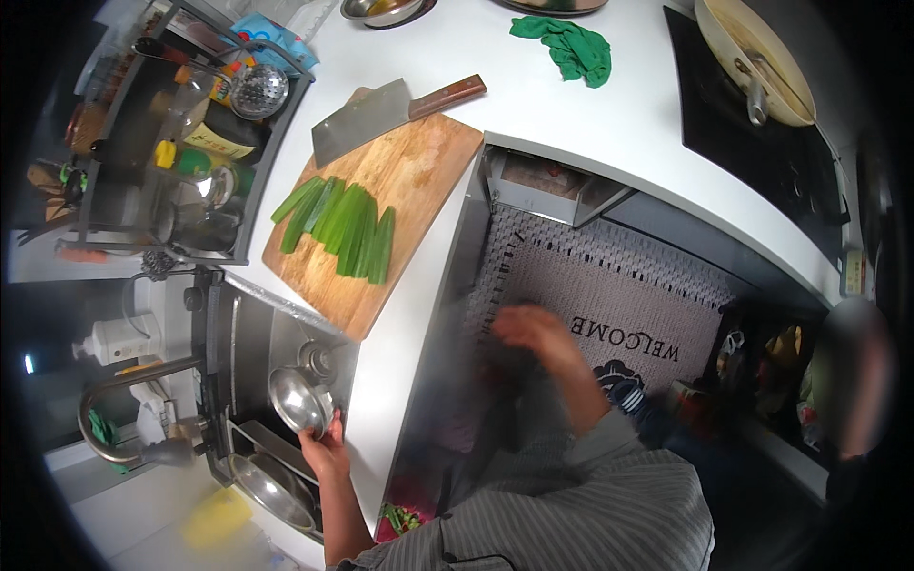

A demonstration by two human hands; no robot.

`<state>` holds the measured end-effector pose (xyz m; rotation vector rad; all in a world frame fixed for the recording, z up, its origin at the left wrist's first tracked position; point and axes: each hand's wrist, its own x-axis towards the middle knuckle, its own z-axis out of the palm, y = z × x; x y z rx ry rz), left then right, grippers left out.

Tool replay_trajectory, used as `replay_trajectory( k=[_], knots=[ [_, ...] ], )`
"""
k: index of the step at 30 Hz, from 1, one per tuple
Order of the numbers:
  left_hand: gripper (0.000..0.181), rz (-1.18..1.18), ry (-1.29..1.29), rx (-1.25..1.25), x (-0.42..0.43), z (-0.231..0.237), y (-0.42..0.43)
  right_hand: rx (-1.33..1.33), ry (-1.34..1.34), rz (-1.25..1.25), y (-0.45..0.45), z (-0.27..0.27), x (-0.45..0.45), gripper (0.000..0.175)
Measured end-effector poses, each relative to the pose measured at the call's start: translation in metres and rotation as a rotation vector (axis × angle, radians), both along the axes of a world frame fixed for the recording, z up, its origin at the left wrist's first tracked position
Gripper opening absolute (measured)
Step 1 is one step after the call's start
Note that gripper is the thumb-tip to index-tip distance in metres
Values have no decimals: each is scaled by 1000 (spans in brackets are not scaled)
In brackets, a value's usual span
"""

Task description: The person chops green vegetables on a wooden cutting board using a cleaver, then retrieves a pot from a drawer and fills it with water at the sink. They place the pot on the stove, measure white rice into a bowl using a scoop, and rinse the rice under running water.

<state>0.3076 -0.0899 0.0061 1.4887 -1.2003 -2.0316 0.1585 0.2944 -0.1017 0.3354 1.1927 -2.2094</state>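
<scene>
Over the sink [275,335], my left hand [325,453] grips the rim of a small stainless steel bowl [300,401]. My right hand [525,328], blurred, is lifted above the floor mat with nothing seen in it; how far its fingers are apart is unclear. On the counter, a wooden cutting board [421,171] bears several green cucumber-like strips [350,228] side by side. A cleaver [364,121] with a wooden handle lies across the board's far edge.
A faucet [143,371] arches beside the sink. Left of the board stands a rack [268,171] of bottles and utensils. A green cloth [578,50] lies on the counter [628,93]. A pan [721,43] sits on the black cooktop [714,121]. Below are an open drawer [543,196] and a mat [607,285].
</scene>
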Motion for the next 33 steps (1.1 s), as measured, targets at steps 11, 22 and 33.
replay_trajectory(
  k=[11, 22, 33],
  knots=[
    [29, 221, 47, -192, -7, -13, 20, 1764, 1005, -99, 90, -223, -335, 49],
    [31, 268, 45, -135, 0, -15, 25, 1559, 702, -73, 102, -215, -305, 43],
    [23, 185, 76, -101, 4, -20, 13, 1377, 217, 16, 95, -155, -212, 36]
  ],
)
